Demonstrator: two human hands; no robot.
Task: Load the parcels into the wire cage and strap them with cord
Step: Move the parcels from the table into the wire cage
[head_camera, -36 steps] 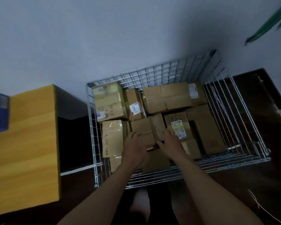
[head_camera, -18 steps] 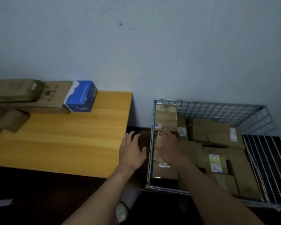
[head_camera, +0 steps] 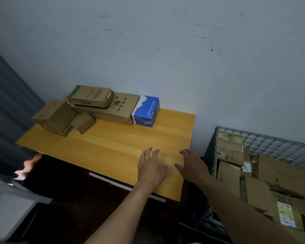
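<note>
1. left hand (head_camera: 151, 169) and right hand (head_camera: 192, 166) hover over the table (head_camera: 113, 147), fingers (head_camera: 146, 154) spread and empty, ready to grab.
2. parcels (head_camera: 90, 95) wait at the table's far edge, likely next; the part-filled cage (head_camera: 271, 145) stands to the right.

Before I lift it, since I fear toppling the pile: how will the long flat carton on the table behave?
The long flat carton looks stiff, so it probably won't sag. Being long, it may swing if gripped at one end. The smaller carton lying on it would likely slide off once it tilts.
</note>
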